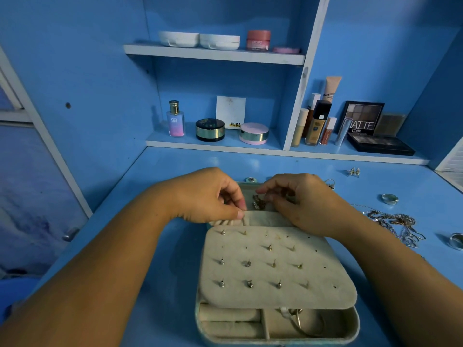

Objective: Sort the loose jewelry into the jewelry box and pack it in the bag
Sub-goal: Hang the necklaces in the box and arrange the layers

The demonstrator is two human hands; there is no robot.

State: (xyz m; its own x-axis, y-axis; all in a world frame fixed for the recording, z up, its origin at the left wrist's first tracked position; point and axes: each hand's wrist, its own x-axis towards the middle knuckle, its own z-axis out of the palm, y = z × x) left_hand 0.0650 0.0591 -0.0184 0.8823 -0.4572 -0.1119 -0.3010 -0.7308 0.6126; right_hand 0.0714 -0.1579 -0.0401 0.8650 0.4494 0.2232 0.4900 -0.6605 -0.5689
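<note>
Blue desktop (155,246) below blue shelves of cosmetics. Toward the front edge, open beige-lined jewelry box (357,321), its earring panel (275,294) folded over the tray and studded with rows of posts. At the box's far end, left hand (208,196) with fingers curled, pinching the rim of a fabric pocket (265,218). Close beside it, right hand (303,200) curled too, fingertips pinched on a small gold-toned piece (259,202) above that pocket. Right of the box, loose on the desktop: tangled silver chains (398,226), silver ring (390,198), second ring (456,241), sparkly earrings (354,172) farther back.
</note>
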